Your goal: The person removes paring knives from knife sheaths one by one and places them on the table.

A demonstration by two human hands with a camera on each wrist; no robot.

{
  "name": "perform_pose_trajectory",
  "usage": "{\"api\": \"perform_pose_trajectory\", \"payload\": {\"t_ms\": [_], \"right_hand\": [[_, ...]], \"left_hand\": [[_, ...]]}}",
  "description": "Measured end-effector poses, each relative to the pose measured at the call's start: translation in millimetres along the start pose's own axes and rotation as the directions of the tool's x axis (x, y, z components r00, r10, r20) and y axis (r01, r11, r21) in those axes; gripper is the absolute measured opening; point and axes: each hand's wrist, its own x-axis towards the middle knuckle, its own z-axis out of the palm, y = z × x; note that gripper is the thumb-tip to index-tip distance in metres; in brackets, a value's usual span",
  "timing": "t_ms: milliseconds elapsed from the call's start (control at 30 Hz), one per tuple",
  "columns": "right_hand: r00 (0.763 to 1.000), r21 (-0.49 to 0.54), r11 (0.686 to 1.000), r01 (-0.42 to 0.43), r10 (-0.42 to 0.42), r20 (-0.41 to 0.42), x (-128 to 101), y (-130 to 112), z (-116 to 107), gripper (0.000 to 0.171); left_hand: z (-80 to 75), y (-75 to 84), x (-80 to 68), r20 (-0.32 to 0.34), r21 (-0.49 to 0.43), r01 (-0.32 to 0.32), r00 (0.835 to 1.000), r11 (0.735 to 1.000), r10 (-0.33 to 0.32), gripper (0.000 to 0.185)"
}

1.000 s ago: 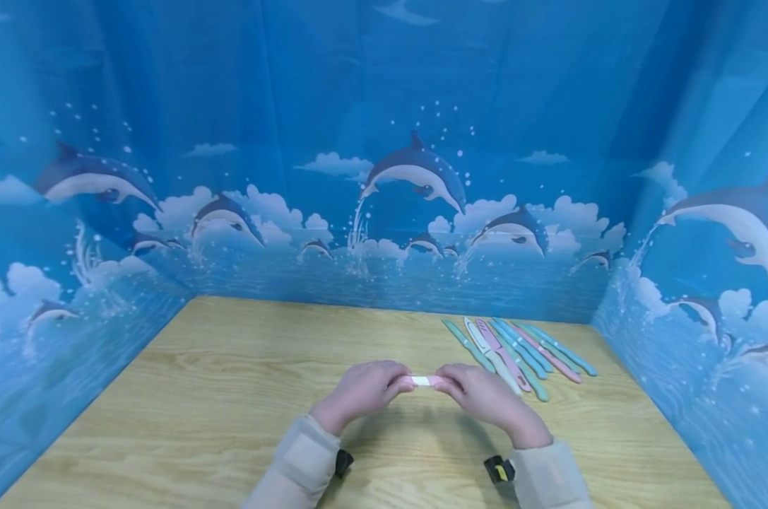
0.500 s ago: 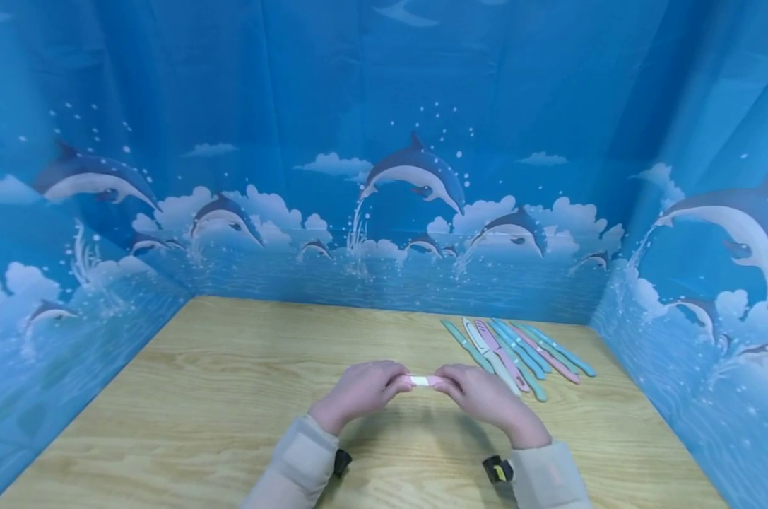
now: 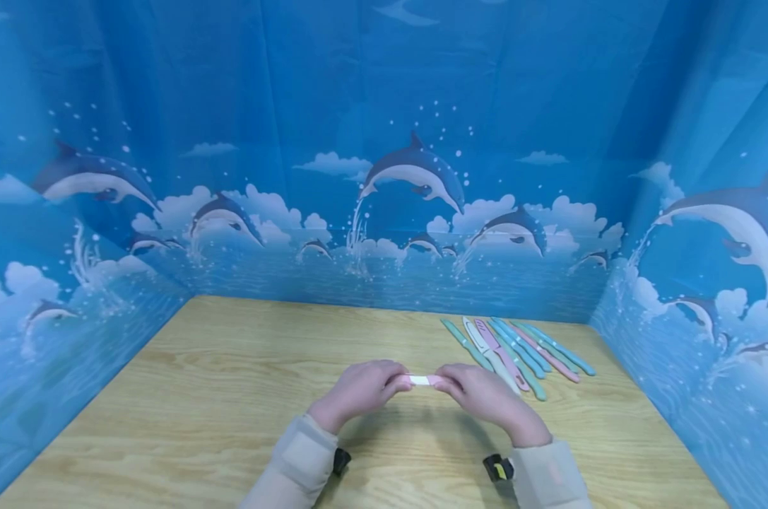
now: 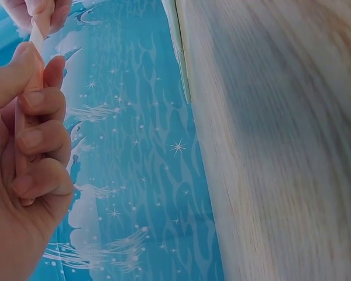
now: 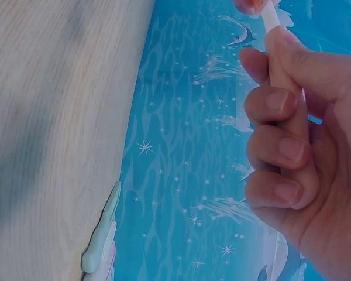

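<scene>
- Left hand (image 3: 361, 390), lower centre of head view: fingers curled round one end of a slim pink tool (image 3: 419, 380).
- Right hand (image 3: 485, 396), lower right of centre: gripping the other end; white middle bare between them.
- Tool held roughly level, raised off the worktop (image 3: 218, 396).
- Pastel knife-like tools (image 3: 521, 346) lying slantwise, right of centre.
- Blue dolphin curtain (image 3: 282, 141) behind and along both sides.

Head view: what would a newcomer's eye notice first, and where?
Probably the blue dolphin-print curtain comes first, behind and beside the light wooden table. Next, at lower centre, the left hand and right hand grip a slim pink-and-white stick. Slim pastel knives lie at the table's far right.
</scene>
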Motion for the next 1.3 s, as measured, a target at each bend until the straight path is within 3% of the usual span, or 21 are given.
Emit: {"api": "perform_pose_trajectory", "payload": {"t_ms": [1033, 1300], "right_hand": [[0.998, 0.059, 0.998, -0.031, 0.028, 0.049, -0.4, 6.6, -5.5, 0.032], [0.999, 0.051, 0.998, -0.025, 0.022, 0.05, 0.0, 6.2, -5.7, 0.031]], "left_hand": [[0.4, -3.1, -0.7, 0.009, -0.027, 0.013, 1.0, 1.0, -0.013, 0.025], [-2.2, -3.4, -1.8, 0.044, -0.062, 0.028, 0.999, 0.998, -0.025, 0.026]]}}
